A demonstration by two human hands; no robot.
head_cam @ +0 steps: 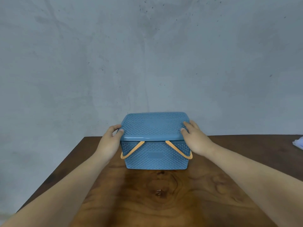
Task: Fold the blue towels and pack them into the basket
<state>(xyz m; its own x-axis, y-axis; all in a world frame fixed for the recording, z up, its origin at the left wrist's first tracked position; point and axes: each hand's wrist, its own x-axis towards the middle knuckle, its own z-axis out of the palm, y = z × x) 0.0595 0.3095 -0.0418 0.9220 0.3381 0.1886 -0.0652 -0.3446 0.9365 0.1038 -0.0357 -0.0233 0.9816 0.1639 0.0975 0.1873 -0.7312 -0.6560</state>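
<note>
One wooden table [164, 203] bears the basket [155, 161] against a grey wall [147, 54].

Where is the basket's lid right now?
In the head view, the lid sits on top of the blue basket near the far edge of the wooden table, with the left hand gripping its left edge and the right hand its right edge.

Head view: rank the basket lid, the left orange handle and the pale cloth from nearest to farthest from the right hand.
1. lid: gripped by the right hand at its right edge.
2. left orange handle: across the front of the basket, on its left side.
3. pale cloth: far right of the picture.
</note>
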